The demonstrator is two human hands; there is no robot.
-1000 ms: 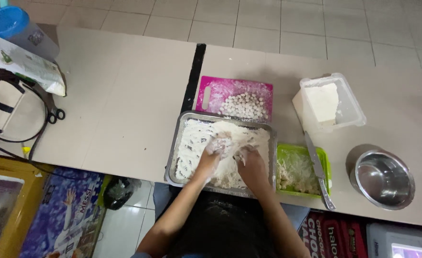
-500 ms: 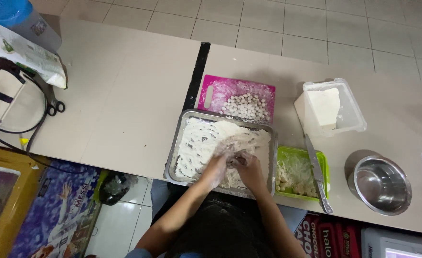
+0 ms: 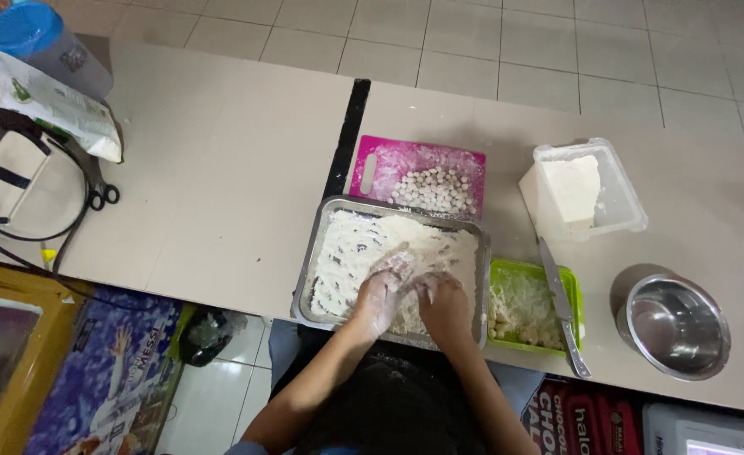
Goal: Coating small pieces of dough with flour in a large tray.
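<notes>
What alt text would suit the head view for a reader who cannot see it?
Both flour-coated hands, left hand and right hand, press into white floury dough in a rectangular metal baking tray at the near table edge. Behind it lies a pink cutting board with small dough balls; to the right, a green plastic container with a knife across it and a round steel bowl.

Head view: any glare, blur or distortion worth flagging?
Head view: light even and soft; bright glints in the steel bowl; the table edges bow, wide-angle distortion; both hands, left hand and right hand, slightly soft in the floured tray.
</notes>
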